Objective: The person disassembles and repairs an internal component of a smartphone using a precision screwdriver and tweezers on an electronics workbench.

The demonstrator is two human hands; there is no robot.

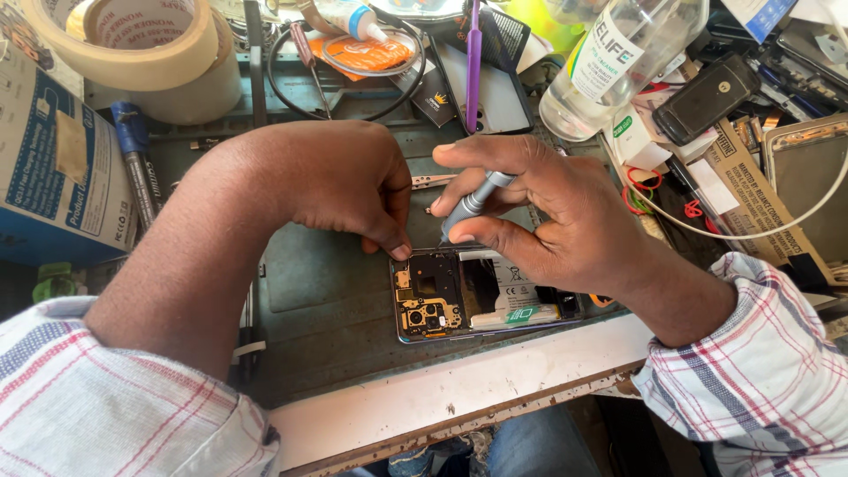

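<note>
Single view only, so no overlap between views to record. The head camera sits above the near edge of the worktop (459, 389) and looks steeply down and slightly forward. Range is close: both forearms enter from the bottom corners and fill much of the frame. The near edge runs diagonally, rising toward the right, so the camera is rolled a little. The worktop's far side reaches the top of the frame; its far edge is not visible.

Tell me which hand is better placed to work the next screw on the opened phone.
Probably the right hand: it holds the screwdriver, tip down at the phone top edge. The left hand only presses a fingertip on the corner.
</note>
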